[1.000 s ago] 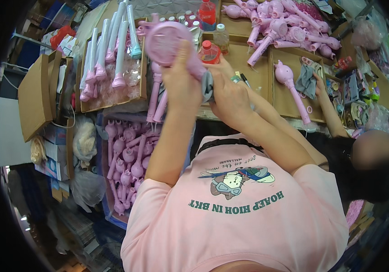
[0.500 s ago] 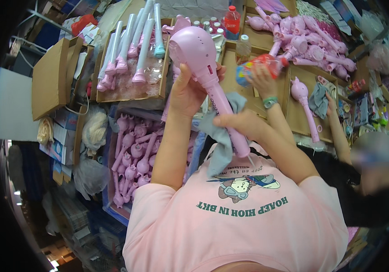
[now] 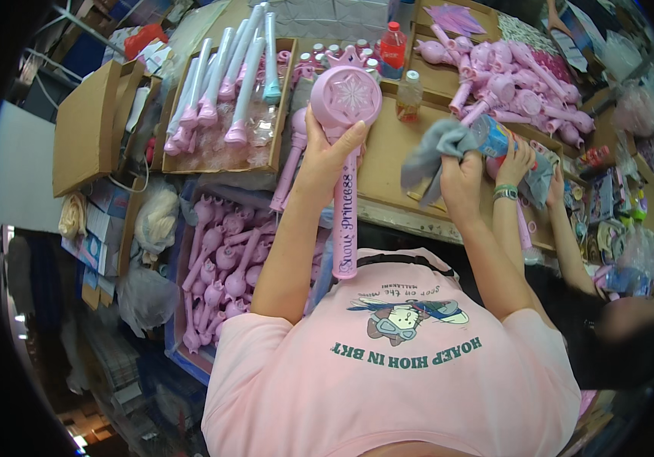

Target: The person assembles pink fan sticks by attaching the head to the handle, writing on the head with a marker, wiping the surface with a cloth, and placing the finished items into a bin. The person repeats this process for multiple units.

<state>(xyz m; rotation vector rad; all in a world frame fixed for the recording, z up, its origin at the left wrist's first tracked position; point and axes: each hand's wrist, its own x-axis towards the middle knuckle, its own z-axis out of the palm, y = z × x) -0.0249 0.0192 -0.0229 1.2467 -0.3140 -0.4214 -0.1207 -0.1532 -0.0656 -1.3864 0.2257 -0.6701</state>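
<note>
My left hand is closed around a pink toy wand, just below its round head. The wand stands nearly upright with its crown at the far end; its clear snowflake face and the dark lettering on its handle show. In my right hand is a crumpled grey-blue cloth, held out to the right of the wand and partly blurred. Close against the cloth is a bottle with a blue label, gripped by a co-worker's hand. Whether bottle and cloth touch, I cannot tell.
Pink handles with pale tubes lie in a cardboard tray at the far left. A blue-edged bin beside me holds many pink wands. More pink wands are heaped at the far right. A red-labelled bottle and a clear bottle stand on the table.
The wand has turned so its snowflake face shows. My right hand has left the handle and moved right with the cloth. The co-worker's bottle has shifted right and tilted toward the cloth.
</note>
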